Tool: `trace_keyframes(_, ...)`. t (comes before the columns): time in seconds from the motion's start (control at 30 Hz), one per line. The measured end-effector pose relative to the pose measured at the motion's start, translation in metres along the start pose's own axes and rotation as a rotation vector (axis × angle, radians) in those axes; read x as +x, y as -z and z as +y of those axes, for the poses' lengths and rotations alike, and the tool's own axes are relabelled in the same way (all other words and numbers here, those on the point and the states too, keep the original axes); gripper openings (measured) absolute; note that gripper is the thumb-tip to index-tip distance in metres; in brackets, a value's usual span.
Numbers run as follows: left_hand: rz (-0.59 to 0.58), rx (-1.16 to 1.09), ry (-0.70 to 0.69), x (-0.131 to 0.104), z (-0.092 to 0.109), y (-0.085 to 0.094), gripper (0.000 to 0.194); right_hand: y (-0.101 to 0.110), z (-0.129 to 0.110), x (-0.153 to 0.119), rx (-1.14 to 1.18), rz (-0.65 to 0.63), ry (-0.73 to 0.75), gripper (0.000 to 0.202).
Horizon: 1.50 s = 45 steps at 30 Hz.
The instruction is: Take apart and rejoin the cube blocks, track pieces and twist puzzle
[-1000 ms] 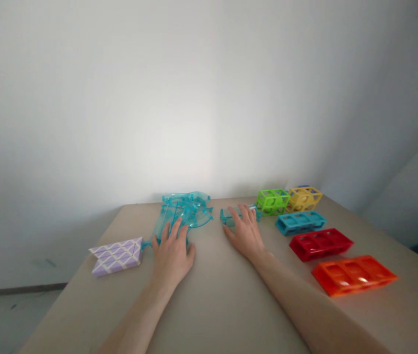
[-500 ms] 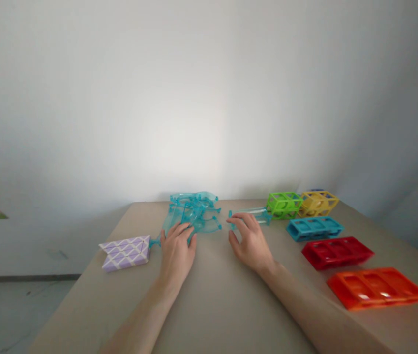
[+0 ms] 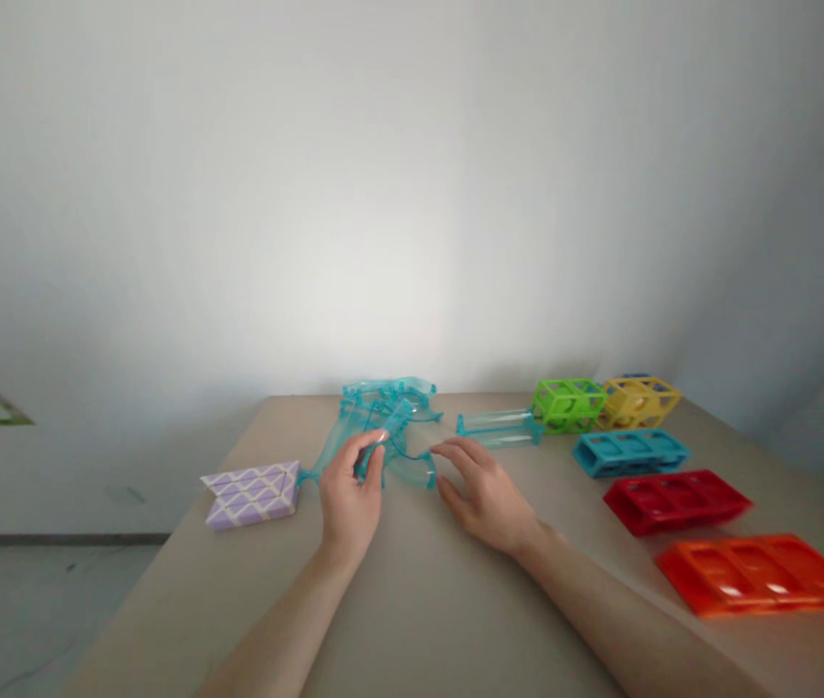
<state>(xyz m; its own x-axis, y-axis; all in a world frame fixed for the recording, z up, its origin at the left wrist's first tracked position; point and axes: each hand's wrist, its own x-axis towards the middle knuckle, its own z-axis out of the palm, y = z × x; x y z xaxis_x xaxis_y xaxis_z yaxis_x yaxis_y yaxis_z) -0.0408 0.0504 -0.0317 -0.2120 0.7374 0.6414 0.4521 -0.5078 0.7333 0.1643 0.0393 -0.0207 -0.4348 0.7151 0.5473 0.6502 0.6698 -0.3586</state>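
Observation:
Translucent teal plastic pieces [image 3: 390, 393] lie in a loose pile at the back middle of the table. At the pile's near edge, my left hand [image 3: 352, 494] pinches one teal piece [image 3: 394, 422] between thumb and fingers, and the piece tilts up. My right hand [image 3: 481, 490] has its thumb and fingers apart beside a curved teal piece [image 3: 416, 470], holding nothing; whether it touches that piece is hard to tell. Behind the right hand, two straight teal pieces [image 3: 499, 428] lie side by side.
A purple and white patterned block [image 3: 256, 494] is at the left. Along the right stand a green frame [image 3: 568, 405], a yellow frame [image 3: 637, 402], a blue block [image 3: 630, 453], a red block [image 3: 678, 499] and an orange block [image 3: 761, 574]. A wall rises behind the table [image 3: 419, 601].
My left hand has closed on a teal piece and raised it from the pile. My right hand has moved a little left and toward me, and the curved teal piece has shifted nearer to me.

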Motion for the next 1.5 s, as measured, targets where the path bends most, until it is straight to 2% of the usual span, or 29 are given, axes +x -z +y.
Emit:
trace_keyframes(0.1,-0.065,-0.175,0.096,-0.004,0.0,-0.004,0.027,0.0,-0.001,-0.001,0.03,-0.098,-0.016,0.043)
trace_keyframes(0.2,-0.143,-0.188,0.074,-0.004,0.002,-0.004,0.026,-0.002,0.0,-0.002,0.038,-0.164,-0.008,0.047)
trace_keyframes(0.27,-0.086,-0.006,-0.018,0.0,0.003,0.001,0.02,-0.004,0.001,-0.003,0.035,-0.176,-0.002,0.047)
trace_keyframes(0.37,0.015,0.421,-0.112,0.009,0.0,0.012,0.022,-0.005,0.003,-0.004,0.032,-0.184,-0.003,0.046)
trace_keyframes(0.43,-0.031,0.677,-0.061,0.013,-0.004,0.017,0.031,-0.005,0.003,-0.005,0.034,-0.184,-0.005,0.045)
trace_keyframes(0.5,-0.144,0.845,0.022,0.015,-0.007,0.02,0.038,-0.004,0.003,-0.004,0.041,-0.175,-0.003,0.044)
trace_keyframes(0.6,-0.267,0.918,0.074,0.013,-0.009,0.019,0.039,-0.002,0.0,-0.003,0.075,-0.147,-0.001,0.04)
trace_keyframes(0.8,-0.285,0.932,0.072,0.01,-0.007,0.016,0.036,-0.005,0.0,-0.001,0.127,-0.039,-0.051,0.023)
trace_keyframes(0.9,-0.205,0.912,0.026,0.011,-0.004,0.015,0.037,-0.008,0.003,-0.002,0.135,0.0,-0.077,0.02)
trace_keyframes(1.0,-0.135,0.746,-0.118,0.011,0.002,0.014,0.032,-0.008,0.003,-0.003,0.144,0.056,-0.105,0.016)
trace_keyframes(1.07,-0.164,0.539,-0.237,0.009,0.007,0.014,0.029,-0.006,0.002,-0.004,0.148,0.103,-0.124,0.011)
trace_keyframes(1.13,-0.282,0.349,-0.316,0.006,0.01,0.012,0.034,-0.005,0.001,-0.005,0.154,0.15,-0.138,0.006)
trace_keyframes(1.23,-0.475,0.241,-0.289,-0.001,0.012,0.009,0.053,-0.003,-0.001,-0.005,0.164,0.207,-0.146,0.004)
trace_keyframes(1.3,-0.52,0.22,-0.246,-0.004,0.013,0.006,0.051,-0.002,-0.003,-0.005,0.169,0.236,-0.15,0.005)
trace_keyframes(1.37,-0.496,0.185,-0.238,-0.005,0.013,0.005,0.037,-0.002,-0.004,-0.006,0.179,0.271,-0.148,0.006)
trace_keyframes(1.5,-0.318,0.076,-0.183,-0.005,0.016,0.005,0.017,-0.004,-0.009,-0.008,0.196,0.365,-0.104,0.01)
